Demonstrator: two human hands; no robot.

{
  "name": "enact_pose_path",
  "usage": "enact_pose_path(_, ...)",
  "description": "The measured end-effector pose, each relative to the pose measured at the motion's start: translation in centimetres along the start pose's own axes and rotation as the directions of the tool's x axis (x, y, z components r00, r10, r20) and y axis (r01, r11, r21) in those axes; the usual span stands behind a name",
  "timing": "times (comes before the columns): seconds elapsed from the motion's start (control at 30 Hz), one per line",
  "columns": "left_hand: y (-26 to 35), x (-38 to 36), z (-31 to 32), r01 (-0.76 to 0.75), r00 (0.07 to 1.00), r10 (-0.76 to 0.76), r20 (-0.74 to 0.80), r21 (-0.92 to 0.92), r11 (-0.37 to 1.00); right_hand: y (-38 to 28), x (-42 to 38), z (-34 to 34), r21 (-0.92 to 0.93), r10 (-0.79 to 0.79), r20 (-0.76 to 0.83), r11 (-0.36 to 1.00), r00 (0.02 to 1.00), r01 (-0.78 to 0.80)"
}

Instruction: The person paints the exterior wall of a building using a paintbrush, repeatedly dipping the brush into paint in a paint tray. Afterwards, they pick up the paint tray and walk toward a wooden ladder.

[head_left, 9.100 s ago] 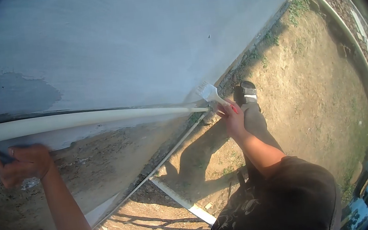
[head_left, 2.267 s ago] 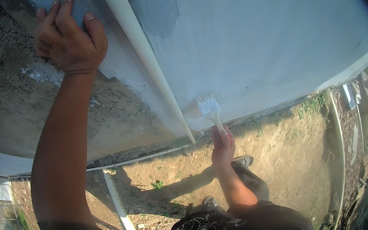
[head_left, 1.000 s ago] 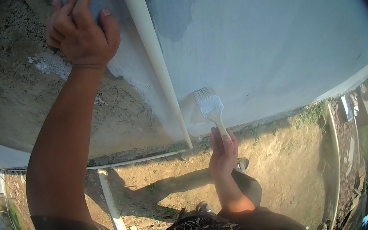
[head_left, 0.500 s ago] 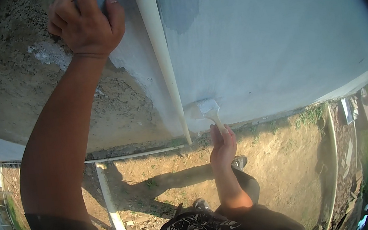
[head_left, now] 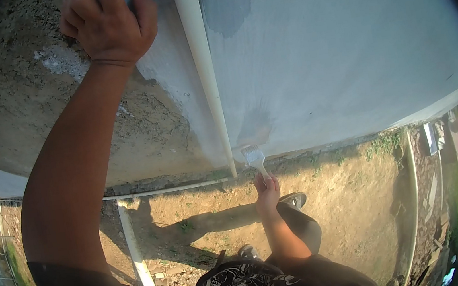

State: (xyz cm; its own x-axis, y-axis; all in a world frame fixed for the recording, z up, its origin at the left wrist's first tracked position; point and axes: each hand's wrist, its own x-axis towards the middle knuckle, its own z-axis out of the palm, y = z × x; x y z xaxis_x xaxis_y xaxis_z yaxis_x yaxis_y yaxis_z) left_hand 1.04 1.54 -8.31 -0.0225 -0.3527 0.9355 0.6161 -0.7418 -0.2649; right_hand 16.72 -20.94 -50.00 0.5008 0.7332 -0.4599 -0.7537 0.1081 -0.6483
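Note:
Low at the centre, my right hand (head_left: pixel 267 189) is closed round the handle of a flat paint brush (head_left: pixel 254 156), whose bristles point up toward the lower edge of the grey-white wall (head_left: pixel 344 52). A darker damp patch (head_left: pixel 255 123) shows on the wall just above the bristles. At the upper left, my left hand (head_left: pixel 109 25) is raised against the wall beside the rough bare section, its fingers bent and partly cut off by the frame's top; whether it holds anything is hidden. A white pipe (head_left: pixel 201 60) runs down the wall between my hands.
Rough, unpainted wall (head_left: pixel 11 114) spreads across the left. A thin pipe (head_left: pixel 177 189) follows the wall's foot, and a thicker white pipe (head_left: pixel 140 259) crosses the dirt ground (head_left: pixel 353 207). My shoe (head_left: pixel 294 199) stands near the right forearm. Debris (head_left: pixel 435 214) lies at the right.
My right hand and the brush have moved down and slightly left, uncovering the damp patch. My left hand stays in nearly the same place.

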Motion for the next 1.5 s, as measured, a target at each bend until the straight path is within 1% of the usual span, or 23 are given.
enact_pose_path(0.03,-0.6,0.4,-0.9,-0.387,0.904,0.241,0.354,0.432,0.815,0.0,0.0,0.1,-0.018,0.038,-0.028,0.999,0.999,-0.038)
enact_pose_path(0.17,-0.5,0.2,-1.2,-0.407,0.895,0.240,0.376,0.468,0.784,-3.6,-1.7,3.8,-0.071,-0.008,0.023,0.997,1.000,0.009)
enact_pose_path(0.23,-0.1,0.5,-1.3,-0.371,0.898,0.180,0.401,0.470,0.801,-7.7,-3.7,7.3,0.004,-0.133,0.160,0.991,0.978,0.134)
enact_pose_path(0.27,-0.4,0.4,-1.1,-0.368,0.898,0.178,0.402,0.467,0.804,-9.5,-5.2,8.6,0.003,-0.133,0.154,0.991,0.979,0.134)
enact_pose_path(0.33,-1.0,0.3,-0.9,-0.411,0.897,0.272,0.349,0.431,0.803,-11.7,-7.4,10.5,0.168,-0.287,0.247,0.953,0.925,0.251)
enact_pose_path(0.37,-1.1,0.1,-1.0,-0.407,0.899,0.270,0.345,0.431,0.805,-11.7,-7.2,10.7,0.167,-0.290,0.247,0.953,0.925,0.255)
enact_pose_path(0.47,-0.1,0.1,0.1,-0.403,0.900,0.253,0.354,0.457,0.793,-10.2,-4.8,10.2,0.179,-0.191,0.247,0.972,0.950,0.149)
enact_pose_path(0.5,1.4,-0.1,1.8,0.006,1.000,-0.006,-0.021,0.003,1.000,-8.3,-3.2,8.7,0.180,-0.195,0.248,0.972,0.949,0.152)
enact_pose_path(0.57,1.0,0.1,1.6,-0.010,1.000,0.010,-0.029,0.011,1.000,-4.5,-0.5,5.3,0.045,-0.146,0.270,0.989,0.952,0.139)
enact_pose_path(0.6,0.6,0.3,1.3,-0.023,0.999,0.023,-0.028,0.017,1.000,-3.3,0.0,4.1,0.047,-0.145,0.280,0.989,0.949,0.137)
enact_pose_path(0.67,0.0,0.4,0.5,-0.043,0.999,0.044,-0.015,0.026,0.999,-1.2,0.2,1.7,-0.004,0.022,0.175,1.000,0.984,-0.022)
enact_pose_path(0.7,-0.2,0.4,0.1,-0.050,0.999,0.050,-0.006,0.025,0.998,-0.1,0.5,0.9,-0.003,0.027,0.175,1.000,0.984,-0.027)
enact_pose_path(0.73,-0.6,0.6,-1.1,-0.421,0.889,0.266,0.374,0.437,0.794,0.7,0.7,0.2,0.009,0.079,0.177,0.997,0.981,-0.081)
enact_pose_path(0.8,-0.3,0.5,-1.3,-0.400,0.894,0.236,0.382,0.440,0.804,1.6,1.0,-0.9,-0.006,0.162,0.148,0.987,0.975,-0.163)
enact_pose_path(0.97,0.2,0.3,-0.2,-0.380,0.898,0.186,0.398,0.492,0.783,1.8,1.5,-1.4,-0.052,0.227,0.093,0.973,0.969,-0.223)
enact_pose_path(1.0,1.0,-0.2,1.9,-0.037,0.999,0.036,0.014,0.069,0.997,1.9,1.7,-1.8,-0.053,0.274,0.012,0.960,0.962,-0.273)
enact_pose_path(1.03,0.9,0.0,1.8,-0.036,0.999,0.036,0.010,0.073,0.997,2.2,2.0,-2.3,-0.048,0.319,-0.068,0.945,0.945,-0.323)
enact_pose_path(1.17,0.5,0.2,1.2,-0.048,0.999,0.048,-0.004,0.087,0.995,3.3,2.5,-6.0,-0.086,0.366,-0.151,0.921,0.918,-0.381)
enact_pose_path(1.23,0.5,0.1,0.7,-0.050,0.999,0.051,-0.009,0.092,0.995,4.6,3.3,-8.9,0.028,0.453,-0.285,0.885,0.845,-0.466)
enact_pose_path(1.3,0.2,0.4,0.1,-0.063,0.998,0.064,-0.010,0.100,0.993,5.0,3.3,-11.7,0.019,0.467,-0.245,0.878,0.849,-0.478)
enact_pose_path(1.33,0.0,0.7,-1.3,-0.361,0.903,0.170,0.394,0.483,0.798,4.9,3.2,-12.2,0.014,0.483,-0.209,0.871,0.850,-0.491)
enact_pose_path(1.43,-0.1,0.7,-1.3,-0.355,0.907,0.168,0.387,0.488,0.797,5.0,3.4,-12.6,0.000,0.495,-0.187,0.864,0.848,-0.504)
enact_pose_path(1.5,0.1,0.8,-1.2,-0.353,0.906,0.163,0.391,0.485,0.800,5.0,3.9,-10.9,0.027,0.510,-0.238,0.854,0.826,-0.520)
